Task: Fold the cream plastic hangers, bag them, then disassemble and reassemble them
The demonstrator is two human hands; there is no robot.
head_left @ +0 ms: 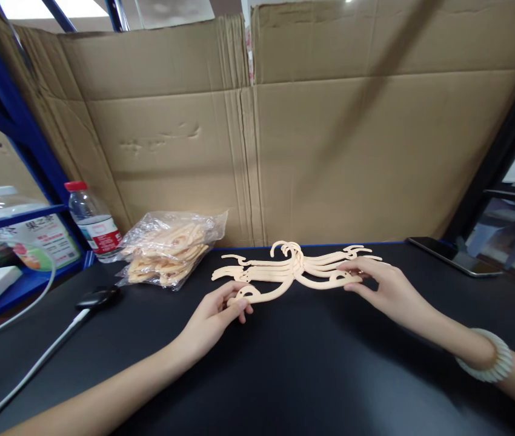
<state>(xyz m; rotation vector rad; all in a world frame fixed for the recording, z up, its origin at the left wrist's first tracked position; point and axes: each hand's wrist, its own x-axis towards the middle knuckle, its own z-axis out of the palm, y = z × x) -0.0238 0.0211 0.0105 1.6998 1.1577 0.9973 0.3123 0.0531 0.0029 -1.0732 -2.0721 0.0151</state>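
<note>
Several cream plastic hangers (pixel 291 269) lie fanned in a flat stack on the black table (pixel 285 375), hooks together at the middle. My left hand (pixel 214 315) pinches the left end of the nearest hanger, fingers closed on it. My right hand (pixel 382 284) grips the right ends of the stack between thumb and fingers. A pale beaded bracelet (pixel 487 357) circles my right wrist.
A clear plastic bag of more hangers (pixel 169 248) lies to the left. Behind it stands a water bottle with a red cap (pixel 91 221). A white cable with a black plug (pixel 96 300) crosses the left side. A phone (pixel 455 255) lies at the right. Cardboard (pixel 257 133) walls off the back.
</note>
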